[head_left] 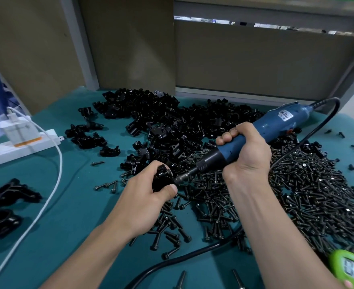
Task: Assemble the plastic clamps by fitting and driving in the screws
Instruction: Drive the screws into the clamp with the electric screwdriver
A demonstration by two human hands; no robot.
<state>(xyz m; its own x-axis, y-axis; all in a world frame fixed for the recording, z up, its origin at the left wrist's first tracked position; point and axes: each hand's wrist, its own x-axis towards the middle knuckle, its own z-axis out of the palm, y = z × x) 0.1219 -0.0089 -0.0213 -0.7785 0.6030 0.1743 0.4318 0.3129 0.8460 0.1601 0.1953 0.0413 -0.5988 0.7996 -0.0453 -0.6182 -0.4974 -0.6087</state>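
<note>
Fingers of my left hand (149,195) are wrapped round the black plastic clamp (161,176), thumb pressed on its near edge, holding it just above the teal table (67,226) at the edge of the spread of loose screws (307,195). My right hand (247,151) is closed firmly around the blue electric screwdriver (276,126), fingers folded over the barrel. Its bit (182,177) meets the clamp's right-hand face. I judge a screw is seated there, though my thumb and the bit hide its head. To drive it well, I want the bit in one straight line with the screw's axis. The tool slopes down from upper right, so the clamp should be tilted to match rather than the driver bent at the wrist. The left grip must resist the twist, since smooth plastic could spin in the palm. I would push lightly along the bit so it does not skip out, and stop once the head seats, because overdriving may strip the plastic. The black cord (192,255) loops under my forearms and should not tug the tool. More clamp parts (172,122) lie heaped beyond.
</note>
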